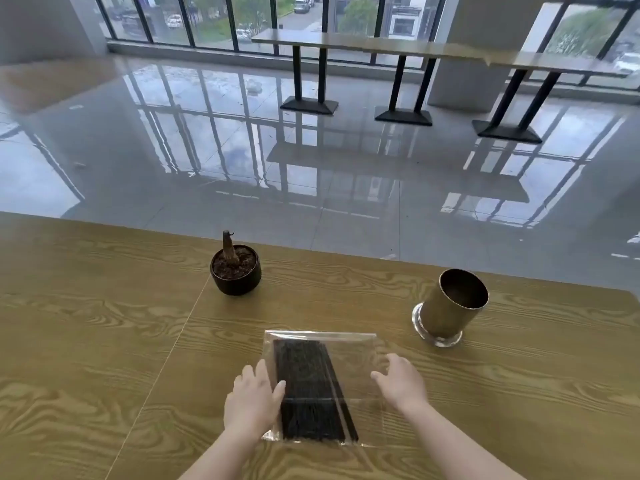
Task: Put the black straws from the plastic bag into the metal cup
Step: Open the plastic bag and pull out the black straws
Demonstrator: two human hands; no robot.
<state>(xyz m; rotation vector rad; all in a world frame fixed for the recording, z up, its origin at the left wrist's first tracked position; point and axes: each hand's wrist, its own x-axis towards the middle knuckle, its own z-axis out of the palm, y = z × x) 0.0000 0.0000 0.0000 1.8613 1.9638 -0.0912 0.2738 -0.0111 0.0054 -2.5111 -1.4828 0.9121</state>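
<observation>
The fingers (258,375) of the left hand (251,401) are lying spread and flat along the left edge of the plastic bag (356,358), with the thumb resting against the black straws (308,386) through the film; they are pressing rather than gripping. The fingers (382,375) of the right hand (401,382) are curling wide apart over the bag's right side, holding nothing, and whether they are touching the film cannot be told. Both forearms are coming in from the lower edge of the frame.

The clear bag is lying flat on the wooden table (104,341) in the lower centre of the frame, and the straws are sitting inside it as one dark bundle, packed toward its left half and running from near to far.

Further back, at the right of the frame, the metal cup (450,306) is standing on the table, well apart from the bag, its mouth showing dark and empty. At centre left, a small dark plant pot (235,275) with a bare stub of stem is standing near the table's far edge.

Beyond the table, a glossy floor (311,150) is reflecting tall windows (207,19), and a long counter (381,46) on black legs is standing in the upper right.
</observation>
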